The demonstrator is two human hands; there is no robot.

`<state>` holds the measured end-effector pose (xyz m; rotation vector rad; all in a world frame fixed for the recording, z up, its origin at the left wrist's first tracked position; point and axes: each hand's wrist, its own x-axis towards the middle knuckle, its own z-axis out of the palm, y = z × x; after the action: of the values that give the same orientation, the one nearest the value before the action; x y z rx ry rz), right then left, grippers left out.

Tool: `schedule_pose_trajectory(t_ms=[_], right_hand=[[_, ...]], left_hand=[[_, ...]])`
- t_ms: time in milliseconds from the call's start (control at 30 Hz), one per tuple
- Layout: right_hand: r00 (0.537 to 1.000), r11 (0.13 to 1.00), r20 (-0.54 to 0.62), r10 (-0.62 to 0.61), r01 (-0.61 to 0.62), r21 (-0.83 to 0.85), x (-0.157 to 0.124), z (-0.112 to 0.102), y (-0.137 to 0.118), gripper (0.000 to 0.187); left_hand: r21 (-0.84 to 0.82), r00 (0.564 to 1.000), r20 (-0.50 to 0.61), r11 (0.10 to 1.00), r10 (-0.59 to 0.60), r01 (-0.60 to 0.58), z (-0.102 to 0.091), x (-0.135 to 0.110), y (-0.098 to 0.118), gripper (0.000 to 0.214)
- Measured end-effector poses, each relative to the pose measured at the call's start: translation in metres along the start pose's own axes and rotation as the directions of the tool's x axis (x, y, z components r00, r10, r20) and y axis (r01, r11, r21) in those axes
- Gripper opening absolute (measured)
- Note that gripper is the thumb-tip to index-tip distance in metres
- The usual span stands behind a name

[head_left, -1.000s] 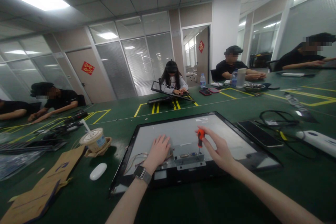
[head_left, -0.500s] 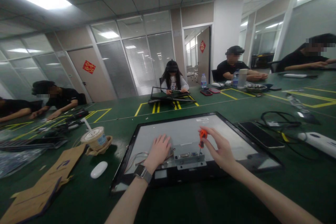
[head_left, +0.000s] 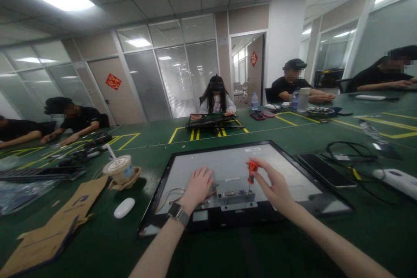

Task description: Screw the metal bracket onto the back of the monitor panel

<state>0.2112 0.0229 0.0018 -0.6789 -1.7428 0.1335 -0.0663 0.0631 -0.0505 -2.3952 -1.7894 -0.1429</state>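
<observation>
A monitor (head_left: 286, 173) lies face down on the green table, its grey back panel up. My right hand (head_left: 272, 184) pinches an orange-handled screwdriver (head_left: 251, 170) held upright, its tip on the small metal board cover (head_left: 236, 195) near the panel's front edge. My left hand (head_left: 197, 187), a watch on its wrist, rests flat on the panel just left of that cover, fingers stretched out, beside some loose wires (head_left: 169, 195).
A lidded cup with a straw (head_left: 120, 169), a white mouse (head_left: 124, 207) and cardboard (head_left: 55, 230) lie at left. A phone (head_left: 325, 170), black cables (head_left: 350, 152) and a white device (head_left: 395, 178) lie at right. Several other people sit around the table.
My hands stay in place on the monitor; the screwdriver handle has shifted slightly in my fingers. The person opposite has laid their black frame down flat.
</observation>
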Motion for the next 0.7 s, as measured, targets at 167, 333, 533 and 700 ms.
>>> schedule_pose_trajectory(t_ms=[167, 333, 533, 700], right_hand=[[0.998, 1.000, -0.059, -0.021, 0.022, 0.010, 0.005, -0.002, -0.004, 0.025], [0.998, 0.999, -0.052, -0.040, 0.041, 0.025, 0.003, -0.003, -0.002, 0.023], [0.996, 1.000, -0.087, -0.028, 0.029, 0.005, -0.003, 0.000, -0.002, 0.028], [0.999, 0.997, -0.041, 0.016, -0.013, 0.070, -0.006, 0.002, -0.001, 0.031]], left_hand=[[0.003, 1.000, 0.003, 1.000, -0.005, 0.005, -0.003, -0.001, 0.001, 0.044], [0.014, 1.000, 0.006, 1.000, 0.008, -0.008, -0.004, -0.001, 0.002, 0.043], [0.019, 1.000, 0.011, 1.000, -0.002, 0.001, -0.006, -0.002, 0.003, 0.043], [0.023, 1.000, 0.010, 1.000, 0.018, -0.018, -0.005, -0.001, 0.002, 0.043]])
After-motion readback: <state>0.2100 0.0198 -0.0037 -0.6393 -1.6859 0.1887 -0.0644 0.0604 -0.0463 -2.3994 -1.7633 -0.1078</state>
